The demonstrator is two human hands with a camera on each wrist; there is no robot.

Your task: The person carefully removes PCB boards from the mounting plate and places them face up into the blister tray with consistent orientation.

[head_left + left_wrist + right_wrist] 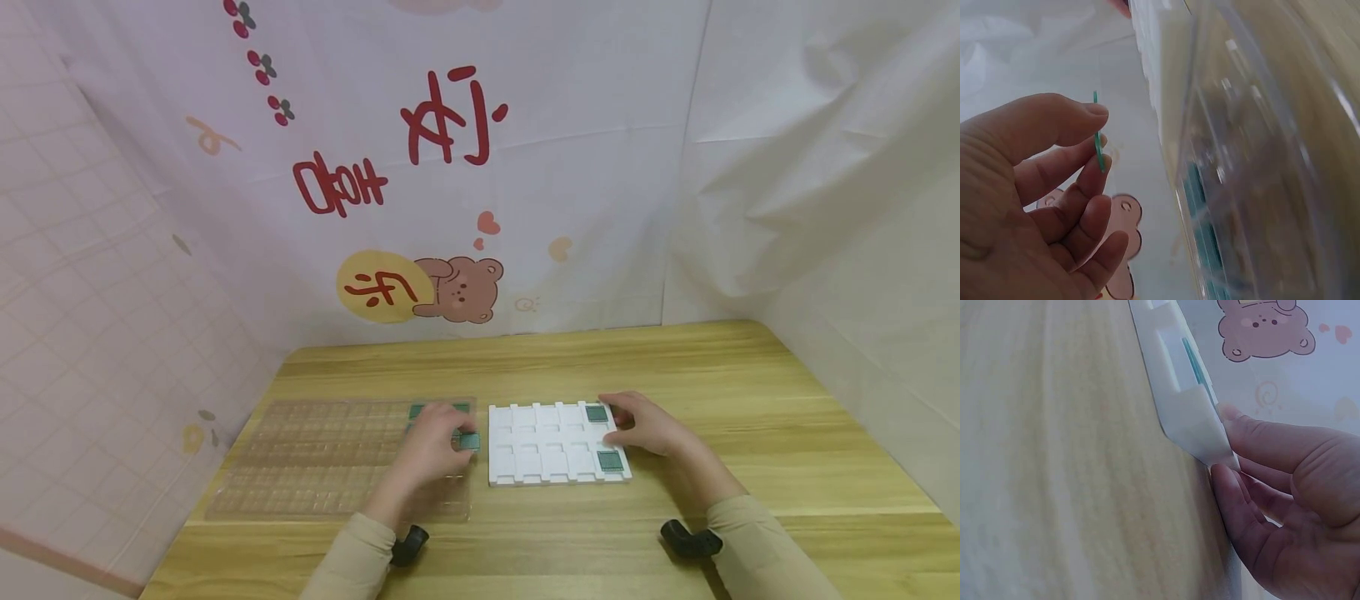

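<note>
My left hand [433, 440] pinches a small green circuit board [469, 442] between thumb and fingers, over the right end of a clear plastic tray [300, 454]. From the left wrist view, the held board [1099, 153] appears edge-on, raised in front of the tray wall. A white tray [528, 463] with rows of pockets lies to the right. My right hand [647, 427] grips its right edge, thumb on top in the right wrist view. Two green boards sit in its rightmost column, one in the far pocket [596, 413] and one in the near pocket [611, 462].
More green boards [418, 411] lie in the clear tray's right end, partly hidden by my left hand. Both trays rest on a wooden table [555, 542]. A printed white curtain [600, 167] hangs behind the table. Black bands [690, 542] circle both wrists.
</note>
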